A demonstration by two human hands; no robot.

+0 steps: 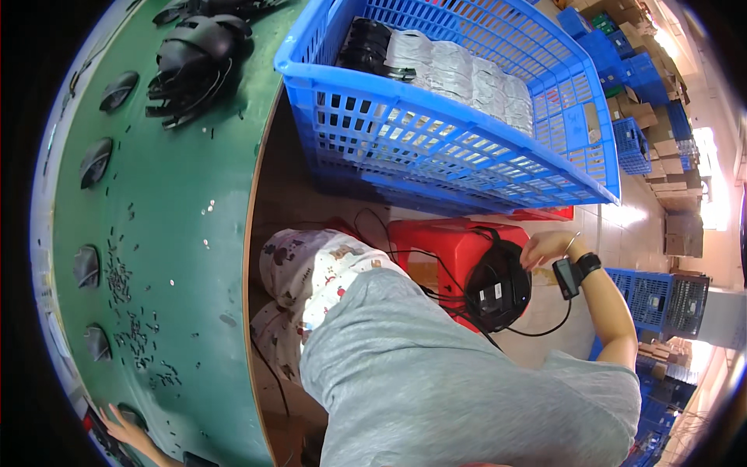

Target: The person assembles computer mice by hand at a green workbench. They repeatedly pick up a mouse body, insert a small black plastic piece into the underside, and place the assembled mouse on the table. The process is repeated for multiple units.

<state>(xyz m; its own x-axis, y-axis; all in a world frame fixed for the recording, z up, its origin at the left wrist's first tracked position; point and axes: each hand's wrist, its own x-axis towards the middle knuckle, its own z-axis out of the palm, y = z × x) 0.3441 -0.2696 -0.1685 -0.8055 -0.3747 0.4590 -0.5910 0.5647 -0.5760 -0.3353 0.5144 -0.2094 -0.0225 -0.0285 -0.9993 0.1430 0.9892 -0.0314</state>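
At the lower left, my left hand is open with fingers spread over the green tabletop, beside a black curved shell piece. A black band shows at that wrist. Over on the right, my right hand reaches to the rim of a round black pouch with dark boxes in it. Its fingers are loosely bent and reach the pouch's edge; no grip on it shows. The pouch sits on a red plastic stool, with black cables running from it. A small black device is strapped at my right wrist.
On the green table lie a row of black shell pieces, many small black bits and a pile of larger black parts. A blue crate holds silvery wrapped packs. More crates and cartons are stacked at right.
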